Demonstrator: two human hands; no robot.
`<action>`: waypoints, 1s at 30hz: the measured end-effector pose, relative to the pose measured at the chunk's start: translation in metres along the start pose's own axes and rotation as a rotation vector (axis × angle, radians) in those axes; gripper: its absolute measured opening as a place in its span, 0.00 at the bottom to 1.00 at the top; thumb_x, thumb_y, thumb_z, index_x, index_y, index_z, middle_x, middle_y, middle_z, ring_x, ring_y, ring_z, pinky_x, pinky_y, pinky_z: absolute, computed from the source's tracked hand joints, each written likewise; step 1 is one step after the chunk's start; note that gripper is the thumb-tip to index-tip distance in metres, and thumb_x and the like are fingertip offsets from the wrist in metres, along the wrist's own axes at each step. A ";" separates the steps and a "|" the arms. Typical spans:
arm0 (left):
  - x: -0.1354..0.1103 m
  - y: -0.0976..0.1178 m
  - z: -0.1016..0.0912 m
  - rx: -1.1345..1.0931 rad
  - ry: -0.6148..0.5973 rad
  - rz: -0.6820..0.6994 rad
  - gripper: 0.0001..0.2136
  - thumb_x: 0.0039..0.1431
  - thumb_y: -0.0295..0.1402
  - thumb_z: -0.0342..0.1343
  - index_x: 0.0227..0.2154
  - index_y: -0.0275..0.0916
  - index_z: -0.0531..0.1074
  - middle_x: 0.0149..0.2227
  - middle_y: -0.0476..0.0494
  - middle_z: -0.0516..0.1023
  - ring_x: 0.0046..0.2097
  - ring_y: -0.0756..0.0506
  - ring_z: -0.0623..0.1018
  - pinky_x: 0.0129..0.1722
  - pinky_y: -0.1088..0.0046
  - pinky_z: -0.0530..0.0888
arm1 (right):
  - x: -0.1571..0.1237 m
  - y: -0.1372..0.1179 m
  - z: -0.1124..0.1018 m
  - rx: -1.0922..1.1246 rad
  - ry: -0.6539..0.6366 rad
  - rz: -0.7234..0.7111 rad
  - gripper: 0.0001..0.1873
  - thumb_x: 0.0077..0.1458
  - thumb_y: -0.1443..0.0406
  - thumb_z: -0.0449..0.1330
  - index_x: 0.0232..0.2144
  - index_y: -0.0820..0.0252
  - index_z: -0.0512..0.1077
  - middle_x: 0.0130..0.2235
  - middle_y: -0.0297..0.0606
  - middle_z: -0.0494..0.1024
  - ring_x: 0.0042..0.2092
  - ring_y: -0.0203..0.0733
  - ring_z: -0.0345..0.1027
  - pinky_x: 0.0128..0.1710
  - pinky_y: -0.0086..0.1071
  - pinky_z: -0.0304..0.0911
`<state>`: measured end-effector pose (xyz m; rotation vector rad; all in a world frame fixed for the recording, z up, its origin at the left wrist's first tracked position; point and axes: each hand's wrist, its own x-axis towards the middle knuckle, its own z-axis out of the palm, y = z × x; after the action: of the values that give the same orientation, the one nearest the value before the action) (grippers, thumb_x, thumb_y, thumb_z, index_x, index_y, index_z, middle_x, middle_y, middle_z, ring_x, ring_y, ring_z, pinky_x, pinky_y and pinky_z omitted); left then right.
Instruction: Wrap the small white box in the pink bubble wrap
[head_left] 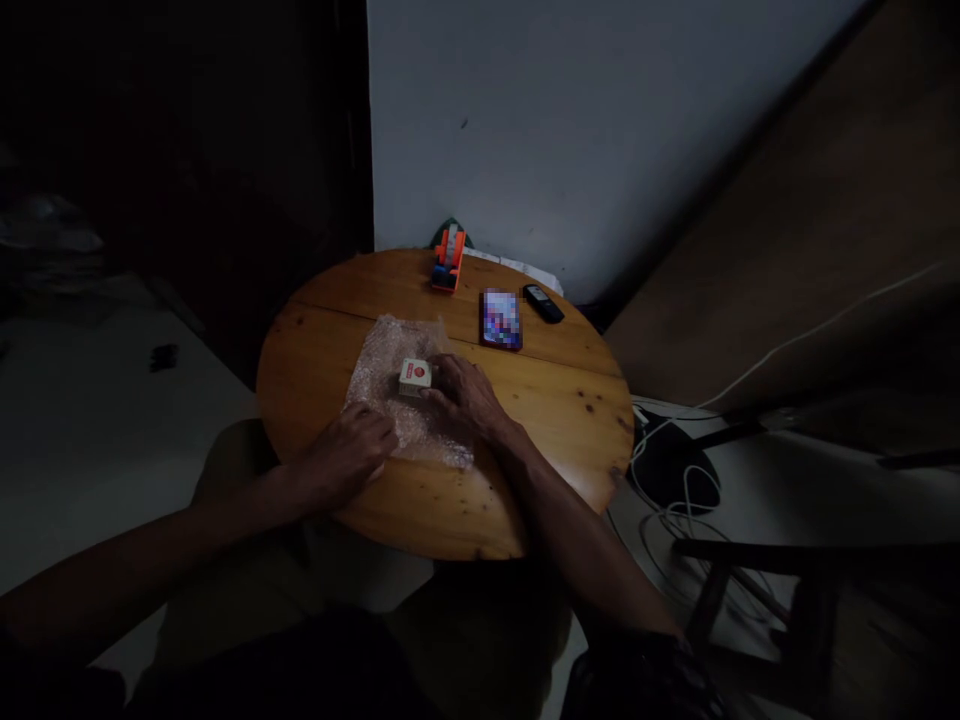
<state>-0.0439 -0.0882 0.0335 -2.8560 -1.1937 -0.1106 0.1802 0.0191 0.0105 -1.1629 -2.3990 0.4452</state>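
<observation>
A sheet of clear bubble wrap (pixel 376 362) lies spread on the round wooden table. On it sits a small pale box (pixel 415 373) with red print on its top. My right hand (pixel 466 396) grips the box from its right side, thumb at the near edge and fingers behind. At the near left edge of the sheet, my left hand (pixel 352 449) is closed, its fingers curled on the bubble wrap. The fingertips of that hand are hidden under the knuckles.
An orange tape dispenser (pixel 449 258) stands at the table's (pixel 555 440) far edge. A phone (pixel 501 319) with a lit screen and a small black handset (pixel 543 303) lie right of it. White cables (pixel 686 510) and a dark stool (pixel 795 600) are on the right.
</observation>
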 end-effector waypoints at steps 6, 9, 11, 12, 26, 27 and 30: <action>0.001 -0.012 -0.004 -0.206 0.223 -0.082 0.05 0.54 0.22 0.52 0.28 0.39 0.69 0.31 0.45 0.78 0.37 0.43 0.77 0.43 0.65 0.71 | 0.000 0.000 -0.004 0.028 -0.016 0.019 0.25 0.59 0.56 0.62 0.55 0.61 0.72 0.50 0.49 0.79 0.53 0.57 0.70 0.54 0.46 0.61; 0.014 -0.021 -0.017 -0.281 0.298 -0.203 0.04 0.53 0.25 0.52 0.28 0.40 0.70 0.29 0.46 0.78 0.35 0.44 0.77 0.40 0.68 0.70 | -0.001 -0.001 -0.005 0.160 0.006 0.045 0.28 0.59 0.51 0.61 0.56 0.61 0.72 0.50 0.48 0.79 0.52 0.55 0.71 0.54 0.46 0.63; 0.029 -0.027 -0.026 -0.293 0.316 -0.328 0.04 0.54 0.28 0.52 0.29 0.41 0.72 0.30 0.46 0.79 0.35 0.43 0.77 0.38 0.68 0.69 | -0.002 -0.001 -0.008 0.368 0.013 0.091 0.32 0.61 0.46 0.57 0.58 0.60 0.70 0.50 0.47 0.80 0.52 0.53 0.72 0.53 0.46 0.65; 0.038 -0.030 -0.030 -0.296 0.320 -0.405 0.04 0.54 0.30 0.53 0.30 0.41 0.72 0.31 0.45 0.80 0.34 0.43 0.77 0.37 0.68 0.68 | -0.002 0.000 -0.010 0.496 0.016 0.121 0.34 0.62 0.43 0.54 0.58 0.60 0.70 0.50 0.47 0.80 0.52 0.52 0.73 0.53 0.45 0.66; 0.085 -0.071 -0.020 -0.594 0.192 -0.643 0.16 0.46 0.37 0.58 0.40 0.39 0.77 0.32 0.47 0.79 0.34 0.43 0.76 0.33 0.71 0.68 | 0.010 0.007 -0.001 0.954 0.183 0.317 0.27 0.37 0.47 0.74 0.30 0.56 0.69 0.30 0.31 0.74 0.32 0.36 0.67 0.34 0.31 0.65; 0.082 -0.072 -0.021 -0.658 0.178 -0.633 0.20 0.45 0.39 0.59 0.44 0.39 0.76 0.34 0.47 0.79 0.35 0.43 0.77 0.34 0.71 0.69 | 0.011 0.008 0.001 0.955 0.200 0.317 0.26 0.38 0.48 0.73 0.30 0.56 0.68 0.29 0.30 0.72 0.31 0.36 0.65 0.33 0.30 0.64; 0.078 -0.073 -0.022 -0.798 0.180 -0.570 0.25 0.42 0.46 0.63 0.44 0.39 0.76 0.38 0.46 0.80 0.39 0.42 0.77 0.38 0.70 0.71 | 0.012 0.010 0.003 0.970 0.235 0.298 0.26 0.39 0.48 0.72 0.34 0.54 0.67 0.30 0.30 0.71 0.31 0.36 0.65 0.32 0.30 0.63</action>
<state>-0.0420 0.0166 0.0627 -2.8158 -2.2795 -1.0491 0.1786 0.0340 0.0066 -0.9968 -1.4604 1.2930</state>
